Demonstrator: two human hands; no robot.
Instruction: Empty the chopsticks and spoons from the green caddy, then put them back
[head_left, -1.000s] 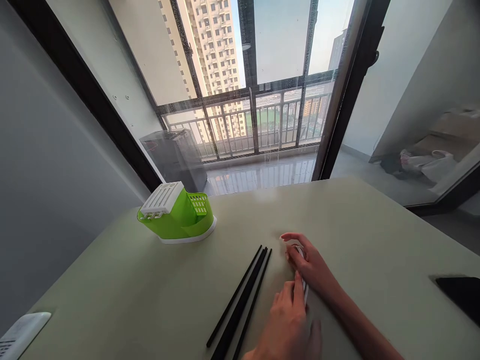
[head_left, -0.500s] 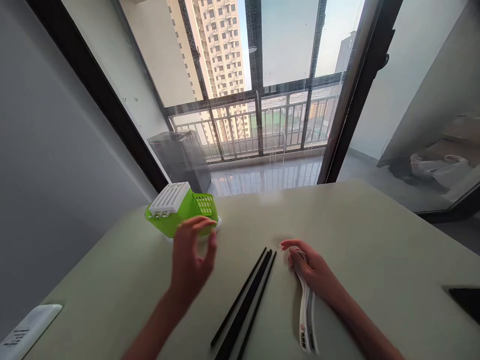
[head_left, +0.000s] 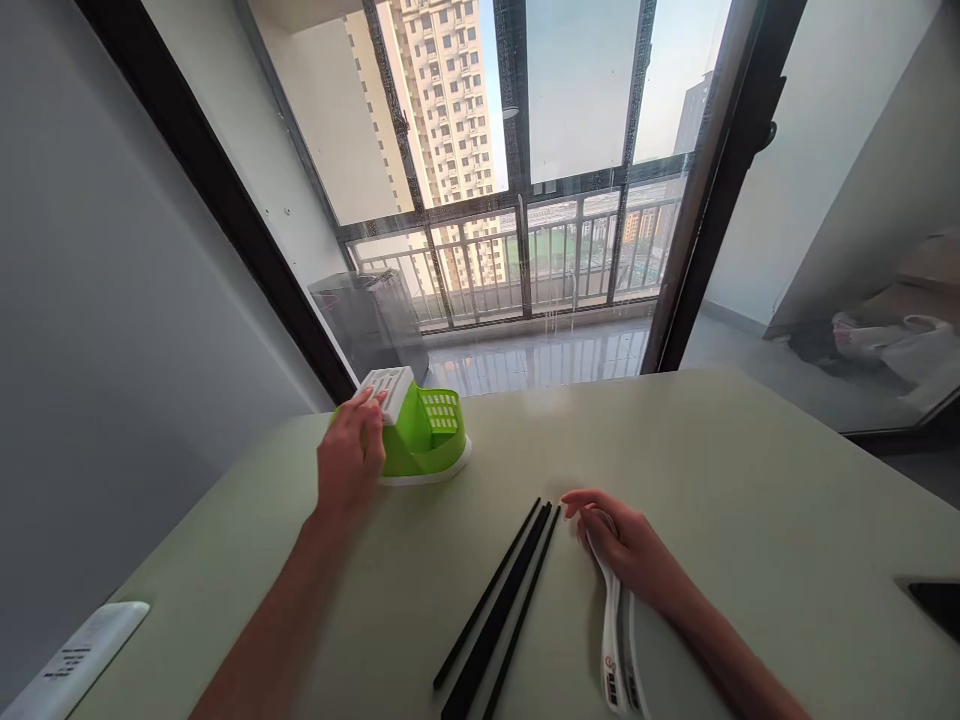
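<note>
My left hand (head_left: 350, 455) is at the left side of a green plastic utensil holder (head_left: 424, 455) with a white slotted top (head_left: 390, 385). Its fingers and thumb close on the edge of that top. Under my right hand (head_left: 626, 545) are two white soup spoons (head_left: 611, 640), handles pointing towards me. The thumb and fingers wrap round their bowls, which are mostly hidden, while the index finger reaches out to the left. Between the hands, several black chopsticks (head_left: 499, 610) lie on the table, some bunched together and others slightly apart.
The pale table (head_left: 645, 430) has rounded far corners. A white device (head_left: 90, 655) with dark lettering lies at its left edge, a black object (head_left: 934, 605) at the right. Beyond the far edge stands a glass door with a dark frame (head_left: 694, 240).
My left hand has moved left and up onto the holder's top, its fingers closing. The holder appears further right, though the view has shifted too. My right hand stays on the spoons.
</note>
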